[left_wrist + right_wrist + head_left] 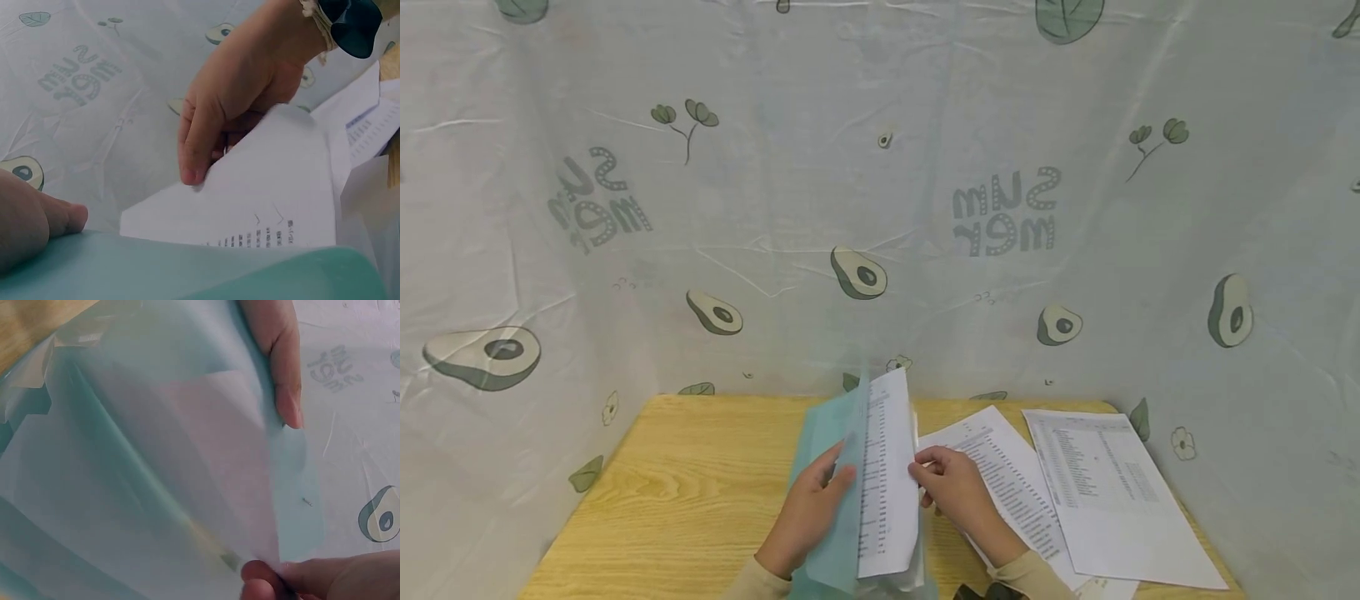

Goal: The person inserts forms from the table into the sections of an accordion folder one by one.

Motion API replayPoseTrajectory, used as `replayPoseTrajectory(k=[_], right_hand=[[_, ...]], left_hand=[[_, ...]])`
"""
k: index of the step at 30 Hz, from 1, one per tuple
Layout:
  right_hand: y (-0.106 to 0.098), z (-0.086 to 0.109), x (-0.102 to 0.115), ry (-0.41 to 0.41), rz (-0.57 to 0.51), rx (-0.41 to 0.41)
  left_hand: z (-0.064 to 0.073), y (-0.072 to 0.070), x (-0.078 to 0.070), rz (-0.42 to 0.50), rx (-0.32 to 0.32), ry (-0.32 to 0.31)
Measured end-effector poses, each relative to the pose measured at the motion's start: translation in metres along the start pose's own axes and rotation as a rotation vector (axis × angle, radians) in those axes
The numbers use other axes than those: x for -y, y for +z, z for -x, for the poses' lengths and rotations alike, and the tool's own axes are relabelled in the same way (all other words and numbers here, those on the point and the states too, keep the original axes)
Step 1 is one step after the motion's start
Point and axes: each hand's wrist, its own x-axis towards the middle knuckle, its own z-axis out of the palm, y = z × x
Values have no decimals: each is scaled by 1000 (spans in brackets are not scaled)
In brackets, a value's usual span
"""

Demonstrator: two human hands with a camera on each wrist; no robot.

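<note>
A teal plastic folder (827, 425) stands partly open near the table's front middle, with printed sheets inside it. My left hand (811, 507) grips its raised cover at the left, thumb on the near side. On the other side, my right hand (953, 487) pinches the edge of a printed paper sheet (883, 483) between thumb and fingers. In the left wrist view, that sheet (269, 181) rises above the cover (125, 262). Through the translucent plastic in the right wrist view, the paper (219, 425) shows pale.
Two printed sheets lie at the right of the wooden table (700, 475): one tilted sheet (1000, 458) and another (1120, 500) overlapping it. A patterned curtain (805, 192) surrounds the table at the back and sides.
</note>
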Motion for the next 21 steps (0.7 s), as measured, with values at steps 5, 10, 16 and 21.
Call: replayPoseTrajectory(k=[5, 10, 16, 21], right_hand=[[-4, 1, -1, -43, 98, -66], [-12, 2, 0, -72, 142, -79], [-16, 3, 1, -55, 106, 7], [-12, 1, -3, -11, 100, 1]], left_hand=[[-1, 1, 1, 4, -1, 8], [-1, 3, 0, -11, -12, 9], [1, 7, -1, -21, -18, -8], [2, 7, -2, -20, -23, -3]])
